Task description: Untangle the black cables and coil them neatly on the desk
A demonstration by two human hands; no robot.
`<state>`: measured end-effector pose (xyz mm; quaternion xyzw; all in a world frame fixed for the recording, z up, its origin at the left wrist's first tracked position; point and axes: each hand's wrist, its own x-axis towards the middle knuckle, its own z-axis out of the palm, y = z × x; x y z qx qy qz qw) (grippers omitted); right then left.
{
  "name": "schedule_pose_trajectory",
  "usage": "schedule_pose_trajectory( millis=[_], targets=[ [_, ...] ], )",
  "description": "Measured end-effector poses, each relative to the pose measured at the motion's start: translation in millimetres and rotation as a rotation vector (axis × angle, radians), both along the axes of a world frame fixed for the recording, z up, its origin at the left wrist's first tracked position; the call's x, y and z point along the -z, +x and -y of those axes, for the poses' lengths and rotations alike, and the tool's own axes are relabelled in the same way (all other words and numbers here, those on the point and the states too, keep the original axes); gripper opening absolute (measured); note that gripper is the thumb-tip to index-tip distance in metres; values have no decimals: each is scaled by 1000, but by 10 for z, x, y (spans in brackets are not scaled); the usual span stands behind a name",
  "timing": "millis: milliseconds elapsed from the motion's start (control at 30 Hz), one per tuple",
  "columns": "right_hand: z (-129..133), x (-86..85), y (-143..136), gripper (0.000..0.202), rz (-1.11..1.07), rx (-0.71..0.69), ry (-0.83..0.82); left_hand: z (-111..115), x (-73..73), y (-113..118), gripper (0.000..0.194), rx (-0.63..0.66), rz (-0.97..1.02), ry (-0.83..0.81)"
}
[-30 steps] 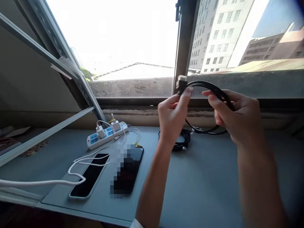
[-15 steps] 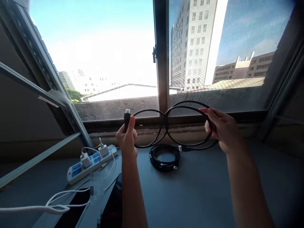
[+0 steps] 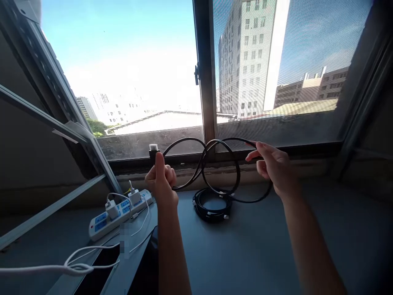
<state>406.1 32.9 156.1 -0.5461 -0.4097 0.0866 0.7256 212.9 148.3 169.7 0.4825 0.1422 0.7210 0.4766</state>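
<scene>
My left hand (image 3: 161,180) is curled shut around the plug end of a thin black rubber cable (image 3: 215,164), thumb pressed up along the connector, above the grey desk (image 3: 260,246). My right hand (image 3: 273,166) pinches the cable's far loop, fingers partly spread. Beyond them, a coiled black cable bundle (image 3: 211,205) lies on the desk below the window (image 3: 202,82).

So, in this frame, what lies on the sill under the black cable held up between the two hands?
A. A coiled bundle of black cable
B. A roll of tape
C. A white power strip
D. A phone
A: a coiled bundle of black cable lies on the sill below the looped black cable; the white power strip sits off to the left.
</scene>
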Motion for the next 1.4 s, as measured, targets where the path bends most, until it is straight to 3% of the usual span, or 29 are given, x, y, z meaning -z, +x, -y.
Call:
schedule_pose_trajectory(
  millis=[233, 367, 500, 633, 733, 867, 900, 967, 1000, 1100, 1133, 1233, 1400],
  targets=[
    [21, -9, -67, 51, 78, 25, -29, 172, -20, 82, 67, 50, -149, 126],
    [95, -18, -123, 52, 162, -8, -74, 180, 12, 47, 69, 226, -279, 192],
    [101, 11, -143, 50, 290, 148, -116, 161, 76, -44, 68, 419, -395, 291],
    [70, 18, -115, 34, 358, 220, -13, 213, 55, -86, 72, 531, -551, 363],
    [92, -6, -114, 31, 350, 182, 78, 274, -19, -37, 66, 410, -616, 389],
    [161, -44, -170, 22, 387, 190, 185, 292, -85, 38, 23, -3, -527, 458],
    [171, -50, -191, 20, 404, 194, 208, 291, -88, 45, 17, -40, -534, 488],
    [176, -57, -233, 18, 432, 213, 236, 297, -76, 52, 40, 58, -637, 531],
    [169, -57, -250, 17, 435, 229, 246, 305, -61, 59, 44, 159, -715, 528],
    [123, -46, -259, 17, 396, 263, 284, 338, 3, 122, 24, 421, -858, 401],
    [104, -41, -246, 17, 380, 261, 290, 346, 25, 156, 33, 465, -845, 336],
    [64, -31, -199, 19, 392, 241, 223, 357, 68, 258, 47, 494, -707, 168],
    [175, -57, -329, 25, 479, 411, 89, 393, 33, 303, 37, 354, -560, 49]
  ],
)
